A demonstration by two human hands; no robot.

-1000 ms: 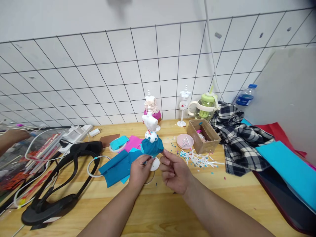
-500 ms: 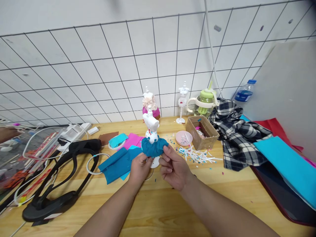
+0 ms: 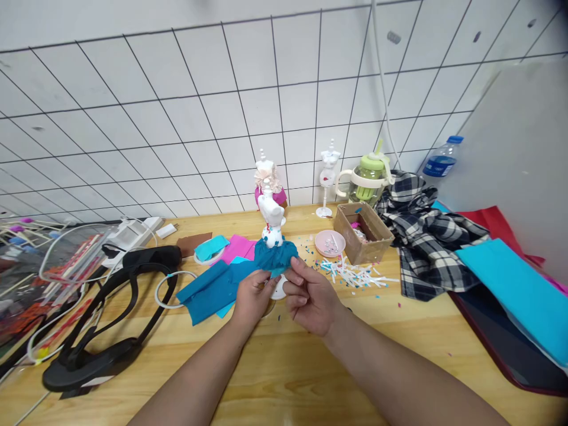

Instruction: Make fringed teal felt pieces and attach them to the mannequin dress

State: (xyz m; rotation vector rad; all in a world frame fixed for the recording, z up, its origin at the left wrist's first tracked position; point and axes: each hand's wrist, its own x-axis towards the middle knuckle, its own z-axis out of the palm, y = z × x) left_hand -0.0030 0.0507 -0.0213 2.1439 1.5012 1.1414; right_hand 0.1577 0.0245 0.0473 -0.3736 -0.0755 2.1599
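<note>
A small white dress-form mannequin stands upright in front of me, dotted with red and blue bits. Round its lower part sits a gathered teal crepe-paper skirt. My left hand is closed in a pinch at the skirt's lower left edge. At the right edge, my right hand pinches the paper between thumb and forefinger, its other fingers curled. Part of the mannequin's white base shows between my hands. Left of them lies a folded teal paper sheet.
Behind stand a mannequin with a pink skirt and a bare mannequin. To the right are a pink dish, white paper strips, a cardboard box and a green-lidded cup. A black headset frame lies left.
The skirt's right edge has come slightly inward and down, with both hands still at the paper. Another person's hand at the far left has mostly gone from view. The camera has shifted slightly.
</note>
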